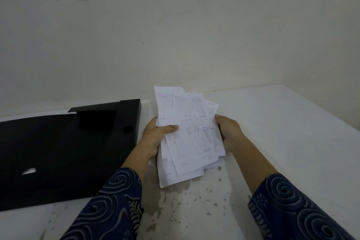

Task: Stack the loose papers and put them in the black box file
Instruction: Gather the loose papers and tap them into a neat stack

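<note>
my left hand (pixel 153 138) and right hand (pixel 228 132) clasp the fanned papers (pixel 191 136), fingers closed; advise tapping edges square on the table (pixel 282 132) before boxing.

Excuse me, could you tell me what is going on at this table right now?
A person is gathering a bundle of loose papers, with the left hand and right hand gripping its two sides just above the white table. The sheets are still fanned out and uneven, not yet squared up. The black box file lies open on the table to the left of the hands, and no papers can be seen in it yet.
</note>
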